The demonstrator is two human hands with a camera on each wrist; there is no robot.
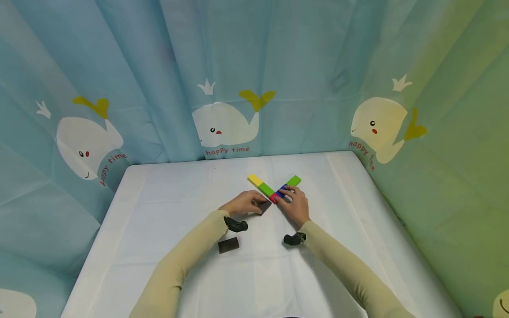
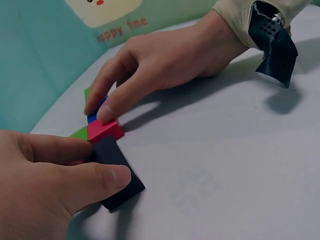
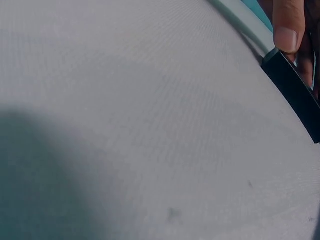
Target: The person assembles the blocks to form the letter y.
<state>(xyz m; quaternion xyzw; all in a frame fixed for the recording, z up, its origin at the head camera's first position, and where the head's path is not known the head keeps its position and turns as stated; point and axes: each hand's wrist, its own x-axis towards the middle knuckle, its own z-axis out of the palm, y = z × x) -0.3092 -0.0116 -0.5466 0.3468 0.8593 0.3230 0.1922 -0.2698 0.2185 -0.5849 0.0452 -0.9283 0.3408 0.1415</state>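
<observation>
My left hand [image 1: 245, 203] pinches a dark rectangular block [image 2: 120, 170] between thumb and fingers, its far end right at the red block [image 2: 104, 130]. My right hand [image 1: 294, 205] has thumb and fingertips about the blue block [image 1: 280, 191], with the thumb close to the red one. These blocks form a V on the table. Its left arm runs from the red corner through a green block [image 1: 266, 190] to a yellow block [image 1: 255, 179]; its right arm goes through blue to another green block [image 1: 294, 180]. In the right wrist view, the dark block [image 3: 292, 92] shows at the right edge.
A second dark block [image 1: 228, 245] lies nearer on the white tablecloth [image 1: 167, 212], beside the left forearm. Curtains [image 1: 302, 66] printed with whales surround the far and side edges of the table. Black straps [image 1: 236, 224] hang at both wrists.
</observation>
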